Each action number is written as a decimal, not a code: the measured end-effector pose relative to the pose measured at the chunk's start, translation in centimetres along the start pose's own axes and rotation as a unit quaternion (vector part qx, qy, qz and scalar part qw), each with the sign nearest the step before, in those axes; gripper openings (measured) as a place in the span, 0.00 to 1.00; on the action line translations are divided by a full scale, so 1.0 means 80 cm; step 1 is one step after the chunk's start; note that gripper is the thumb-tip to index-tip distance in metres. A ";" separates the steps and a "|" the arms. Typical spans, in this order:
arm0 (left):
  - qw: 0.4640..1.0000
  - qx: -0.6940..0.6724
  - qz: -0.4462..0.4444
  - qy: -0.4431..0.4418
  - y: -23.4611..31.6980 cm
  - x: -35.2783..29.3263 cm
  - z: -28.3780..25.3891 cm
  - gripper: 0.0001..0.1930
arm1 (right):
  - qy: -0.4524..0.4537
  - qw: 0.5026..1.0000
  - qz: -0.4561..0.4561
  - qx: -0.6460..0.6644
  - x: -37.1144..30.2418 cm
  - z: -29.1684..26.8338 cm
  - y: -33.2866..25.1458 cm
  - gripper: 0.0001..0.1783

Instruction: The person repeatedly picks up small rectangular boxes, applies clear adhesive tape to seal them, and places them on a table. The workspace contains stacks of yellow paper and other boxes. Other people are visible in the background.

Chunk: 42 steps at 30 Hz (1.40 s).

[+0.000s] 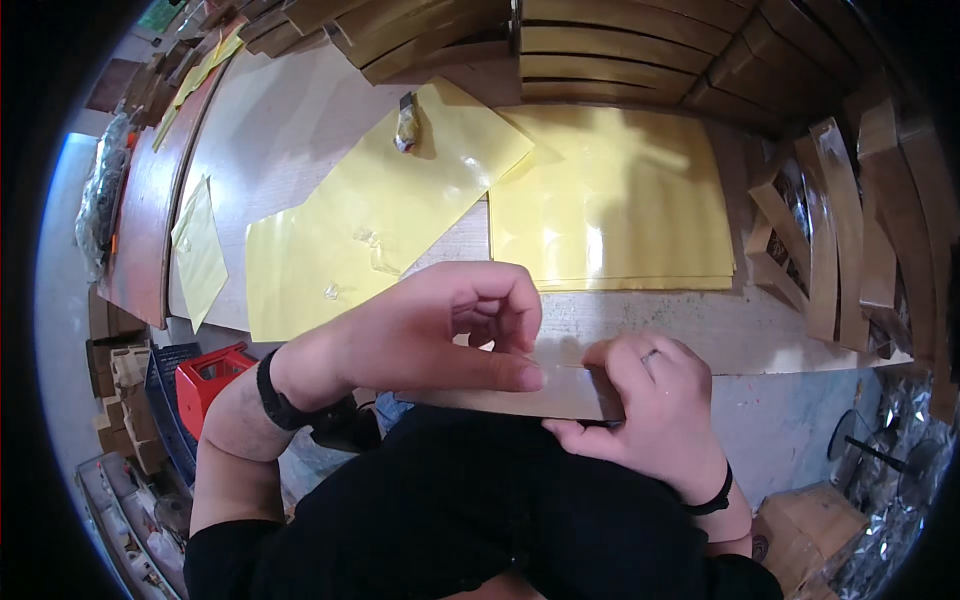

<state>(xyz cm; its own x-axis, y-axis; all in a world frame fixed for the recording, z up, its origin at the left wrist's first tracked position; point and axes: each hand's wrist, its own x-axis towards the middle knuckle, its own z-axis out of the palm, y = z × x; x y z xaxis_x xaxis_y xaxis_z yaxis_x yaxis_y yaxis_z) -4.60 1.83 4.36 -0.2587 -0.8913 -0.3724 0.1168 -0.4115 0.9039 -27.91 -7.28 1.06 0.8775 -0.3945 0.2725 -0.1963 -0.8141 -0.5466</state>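
My right hand [650, 400], a ring on one finger, grips the right end of a long, narrow brown cardboard box [580, 395] held level against my front, at the table's near edge. Over the box's middle is my left hand [460, 330], its fingers curled in and its thumb stretched along them. Whatever its fingertips may pinch is too small to make out. Beyond my hands lies a stack of yellow sheets [610, 200] with faint round shapes on them. A loose yellow sheet [320, 240] slants to its left, with a small tape-wrapped tool [406, 125] on it.
Brown cardboard boxes [610, 45] are stacked along the back, and more boxes [840, 230] stand at the right. Clear film scraps [375, 250] lie on the loose sheet. A smaller yellow piece [200, 255] sits far left. Below it is a red plastic stool-like object [210, 380].
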 end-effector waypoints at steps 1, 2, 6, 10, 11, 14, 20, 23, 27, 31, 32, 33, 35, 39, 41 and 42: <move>1.000 0.022 -0.009 -0.003 0.002 0.004 0.000 0.10 | 0.002 1.000 0.000 -0.002 -0.001 0.001 0.000 0.28; 0.999 0.045 -0.019 -0.007 0.003 0.008 0.000 0.10 | 0.004 1.000 0.001 -0.004 -0.001 0.002 -0.001 0.27; 0.995 0.078 -0.053 -0.021 -0.001 0.020 -0.003 0.12 | 0.010 1.000 -0.002 0.000 -0.004 0.004 0.003 0.27; 0.985 0.159 -0.072 -0.007 -0.003 0.024 -0.003 0.13 | 0.005 1.000 0.002 0.006 -0.007 0.005 0.005 0.28; 0.980 0.185 -0.077 -0.001 -0.004 0.024 -0.002 0.13 | 0.007 1.000 0.002 0.009 -0.006 0.006 0.005 0.28; 0.966 0.256 -0.031 0.033 -0.002 0.020 0.007 0.13 | 0.011 1.000 0.002 0.013 -0.005 0.005 0.006 0.28; 0.903 0.404 0.075 0.128 0.000 0.005 0.028 0.13 | -0.004 1.000 0.015 0.012 -0.004 0.001 0.005 0.26; 0.939 0.297 0.129 0.115 -0.006 0.008 0.016 0.09 | 0.001 1.000 0.012 0.013 -0.003 0.002 0.005 0.26; 0.966 0.212 0.065 0.131 -0.003 0.002 0.019 0.05 | 0.022 1.000 0.002 0.013 -0.002 0.005 0.006 0.26; 0.961 0.202 0.108 0.158 -0.013 0.000 0.025 0.04 | 0.008 1.000 0.002 0.000 0.000 0.004 0.008 0.26; 0.959 0.196 0.122 0.165 -0.016 0.000 0.026 0.04 | 0.000 1.000 0.007 0.000 0.001 0.002 0.007 0.26; 0.953 0.215 0.130 0.169 -0.017 0.000 0.026 0.05 | -0.007 1.000 0.012 -0.001 0.002 0.001 0.007 0.26; 0.940 0.253 0.147 0.178 -0.019 -0.001 0.027 0.05 | 0.002 1.000 0.011 0.006 0.002 0.002 0.008 0.26; 0.923 0.283 0.182 0.188 -0.022 0.000 0.029 0.05 | 0.008 1.000 0.019 0.012 0.004 0.001 0.006 0.26; 0.883 0.352 0.249 0.186 -0.024 -0.002 0.027 0.05 | -0.007 0.999 0.022 0.024 0.006 0.000 0.009 0.26; 0.858 0.362 0.297 0.211 -0.023 -0.004 0.025 0.06 | -0.015 0.999 0.023 0.031 0.007 -0.001 0.011 0.26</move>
<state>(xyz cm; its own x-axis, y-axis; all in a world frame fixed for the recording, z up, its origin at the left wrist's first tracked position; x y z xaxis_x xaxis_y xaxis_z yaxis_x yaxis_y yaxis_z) -6.62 3.27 3.26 0.0273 -0.9552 0.2946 -0.5584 0.2298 0.7971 -27.61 -8.22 0.81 0.8811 -0.4173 0.2226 -0.2103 -0.7673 -0.6059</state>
